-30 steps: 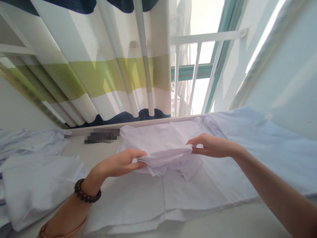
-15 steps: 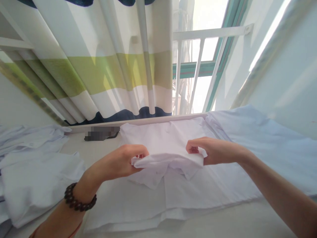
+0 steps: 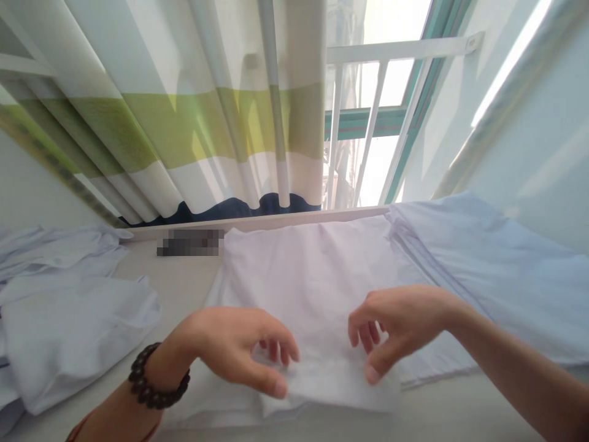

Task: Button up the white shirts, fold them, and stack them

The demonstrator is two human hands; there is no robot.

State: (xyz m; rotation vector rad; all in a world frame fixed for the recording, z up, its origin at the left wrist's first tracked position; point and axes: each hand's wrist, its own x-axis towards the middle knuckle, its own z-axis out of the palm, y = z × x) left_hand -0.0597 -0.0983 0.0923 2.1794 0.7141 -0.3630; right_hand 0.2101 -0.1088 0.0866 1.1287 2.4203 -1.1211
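Observation:
A white garment [image 3: 308,270], its exact kind unclear, lies folded over in front of me on the pale surface. Just above its near part hovers my left hand [image 3: 248,350], with a dark beaded bracelet [image 3: 159,377] on the wrist. Its fingers are curled loosely and apart from the thumb, with no cloth between them. Across from it, my right hand [image 3: 398,328] is over the garment's right side, thumb and fingers likewise parted and holding nothing. Whether the fingertips brush the cloth I cannot tell.
More white cloth lies heaped at the left [image 3: 78,325], and flat white cloth [image 3: 501,264] covers the right side. A blurred-out dark object [image 3: 191,243] sits by the back ledge. Behind stand a striped curtain [image 3: 193,123] and a white railing [image 3: 400,50] before the window.
Both hands have come nearer to me and let go of the garment's edge they were pinching. That edge is now folded down toward me, lying flatter.

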